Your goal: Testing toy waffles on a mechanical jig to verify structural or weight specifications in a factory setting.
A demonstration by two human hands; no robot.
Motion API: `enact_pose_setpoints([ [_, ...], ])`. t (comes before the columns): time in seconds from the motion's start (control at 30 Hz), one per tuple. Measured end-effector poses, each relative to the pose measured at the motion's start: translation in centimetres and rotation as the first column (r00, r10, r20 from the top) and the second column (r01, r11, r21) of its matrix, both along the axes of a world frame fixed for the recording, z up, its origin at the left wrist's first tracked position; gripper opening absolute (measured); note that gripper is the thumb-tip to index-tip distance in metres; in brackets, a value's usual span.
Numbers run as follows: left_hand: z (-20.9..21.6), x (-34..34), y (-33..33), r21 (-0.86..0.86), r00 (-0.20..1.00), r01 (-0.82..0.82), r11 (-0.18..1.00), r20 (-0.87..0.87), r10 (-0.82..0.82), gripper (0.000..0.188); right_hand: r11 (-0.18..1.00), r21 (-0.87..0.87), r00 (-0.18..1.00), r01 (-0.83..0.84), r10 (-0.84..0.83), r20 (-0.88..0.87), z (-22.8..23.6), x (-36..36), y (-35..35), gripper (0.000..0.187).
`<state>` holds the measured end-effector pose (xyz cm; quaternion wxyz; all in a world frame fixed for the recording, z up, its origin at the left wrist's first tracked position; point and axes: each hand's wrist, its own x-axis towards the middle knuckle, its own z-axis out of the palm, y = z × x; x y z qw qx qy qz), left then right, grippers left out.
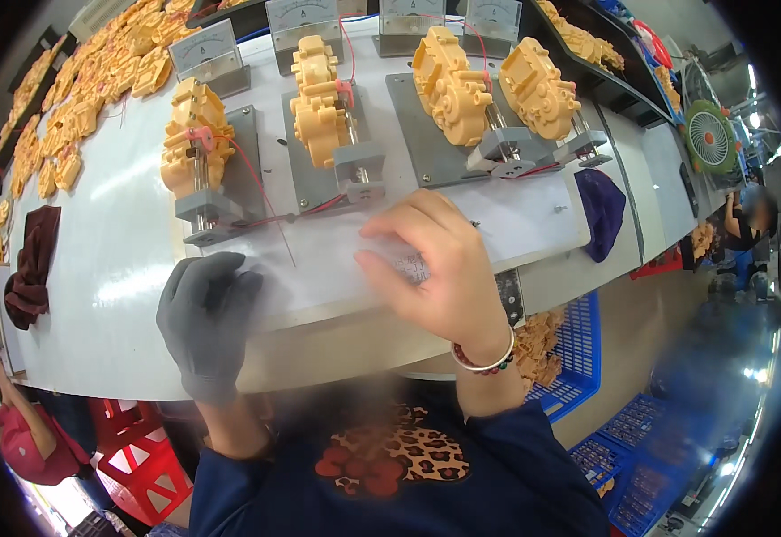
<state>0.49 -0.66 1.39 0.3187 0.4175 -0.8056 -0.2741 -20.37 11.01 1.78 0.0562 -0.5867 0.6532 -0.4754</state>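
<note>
My left hand [204, 324], in a dark grey glove, hovers over the white worktop's front part. Its fingers curl in toward the thumb; whatever they may hold is hidden. My bare right hand [439, 264] has thumb and index finger apart with nothing visible between them, beside a small patch of print [411, 267] on the white surface. Beyond both hands, tan plastic housings sit in grey metal fixtures: one at left [195, 139], one in the middle [317, 107], two at right [451, 85], [541, 88]. Thin red wires [260, 192] run from the fixtures.
Analog panel meters [305, 20] stand behind the fixtures. Tan parts pile up at far left [95, 76]. A brown cloth [34, 264] and a purple cloth [600, 213] flank the work area. Right of my body is a blue basket [587, 345]; a green-rimmed fan [711, 136] stands farther right.
</note>
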Motion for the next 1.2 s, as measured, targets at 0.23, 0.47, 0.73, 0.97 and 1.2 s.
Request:
enact_pose_setpoints([
  [0.23, -0.6, 1.0, -0.7, -0.052, 0.995, 0.095, 0.994, 0.011, -0.094, 0.014, 0.990, -0.121, 0.987, -0.076, 0.092, 0.134, 0.9, 4.3, -0.9, 0.026],
  [0.47, 4.4, 2.5, -3.5, -0.017, 0.966, 0.250, 0.968, -0.065, -0.251, 0.010, 0.953, -0.216, 0.902, -0.213, 0.277, 0.331, 0.3, 7.8, -4.8, 0.062],
  [0.73, 7.3, -3.3, -9.8, 0.126, 0.893, 0.435, 0.892, 0.067, -0.445, 0.029, 0.889, -0.241, 0.825, -0.389, 0.453, 0.339, 0.2, 6.7, -4.7, 0.057],
  [0.97, 15.5, -10.8, -18.5, -0.239, 0.934, 0.346, 0.907, -0.004, -0.357, 0.034, 0.908, -0.228, 0.796, -0.350, 0.417, 0.438, 0.3, 7.1, -4.6, 0.069],
  [1.2, 16.4, -19.1, -27.5, -0.075, 0.356, 0.735, 0.674, -0.804, -0.477, 0.054, 0.942, -0.249, 0.883, -0.224, 0.304, 0.357, 0.2, 7.1, -2.4, 0.069],
])
